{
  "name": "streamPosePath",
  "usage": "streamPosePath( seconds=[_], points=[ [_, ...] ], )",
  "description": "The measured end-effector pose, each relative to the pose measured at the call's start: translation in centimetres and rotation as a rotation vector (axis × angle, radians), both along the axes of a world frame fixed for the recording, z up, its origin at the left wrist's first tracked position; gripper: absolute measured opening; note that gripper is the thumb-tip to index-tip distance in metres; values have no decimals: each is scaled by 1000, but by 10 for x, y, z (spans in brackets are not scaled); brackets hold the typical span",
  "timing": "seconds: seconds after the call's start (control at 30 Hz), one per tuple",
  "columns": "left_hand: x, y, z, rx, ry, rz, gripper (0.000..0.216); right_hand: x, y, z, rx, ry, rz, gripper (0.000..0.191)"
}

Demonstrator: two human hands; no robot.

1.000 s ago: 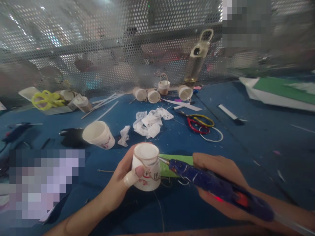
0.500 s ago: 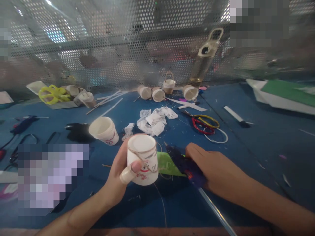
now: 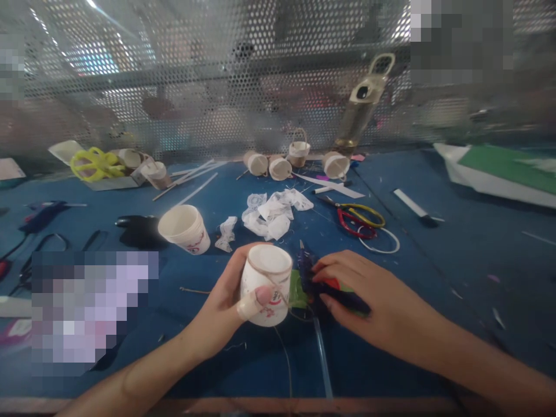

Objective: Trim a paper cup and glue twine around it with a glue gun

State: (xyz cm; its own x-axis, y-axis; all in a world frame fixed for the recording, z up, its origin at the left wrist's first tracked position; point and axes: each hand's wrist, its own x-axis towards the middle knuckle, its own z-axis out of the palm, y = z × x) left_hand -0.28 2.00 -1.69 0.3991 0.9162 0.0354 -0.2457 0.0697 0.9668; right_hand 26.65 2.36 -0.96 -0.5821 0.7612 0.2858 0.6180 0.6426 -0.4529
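My left hand (image 3: 226,307) is wrapped round a small white paper cup (image 3: 267,284) with brown twine wound near its rim; a bandaged thumb presses on the twine. My right hand (image 3: 365,292) lies over a blue glue gun (image 3: 324,286) that rests on the blue table, nozzle pointing away, its clear glue stick (image 3: 322,362) trailing toward me. The fingers curl on the gun's body. A green paper scrap (image 3: 297,289) lies under the gun beside the cup.
Another paper cup (image 3: 185,227) lies tipped at the left. Crumpled white lace pieces (image 3: 273,211), red and yellow scissors (image 3: 358,220), several twine-wrapped cups (image 3: 280,167) and a bottle (image 3: 362,101) stand by the perforated metal screen. Yellow scissors (image 3: 93,163) lie far left.
My right hand brought the glue gun away from the cup, turned it and laid it down on the table. The left hand kept hold of the cup.
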Motion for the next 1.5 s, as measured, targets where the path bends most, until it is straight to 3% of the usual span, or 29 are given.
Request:
streamPosePath(
  seconds=[0.1,0.3,0.37,0.5,0.7,0.87,1.03,1.33,1.5],
  points=[
    [2,0,1,13,38,-4,39,-9,-9,5,-166,257,117,17],
    [5,0,1,50,114,-2,41,-12,-12,4,-832,567,252,37],
    [5,0,1,56,159,4,42,-13,-10,1,-939,635,280,41],
    [4,-1,1,111,266,29,51,-19,-11,-3,-822,634,179,34],
    [4,-2,0,196,339,-3,57,-19,-16,0,-310,468,-69,2],
    [4,-3,-1,232,399,13,52,-17,-16,4,-108,387,-92,7],
    [7,-4,-1,227,408,10,49,-18,-15,7,-178,449,-86,9],
    [10,-6,-1,163,354,2,46,-19,-12,2,-601,675,-73,17],
    [11,-8,-1,92,279,-17,46,-21,-12,0,-646,699,-65,21]
  ],
)
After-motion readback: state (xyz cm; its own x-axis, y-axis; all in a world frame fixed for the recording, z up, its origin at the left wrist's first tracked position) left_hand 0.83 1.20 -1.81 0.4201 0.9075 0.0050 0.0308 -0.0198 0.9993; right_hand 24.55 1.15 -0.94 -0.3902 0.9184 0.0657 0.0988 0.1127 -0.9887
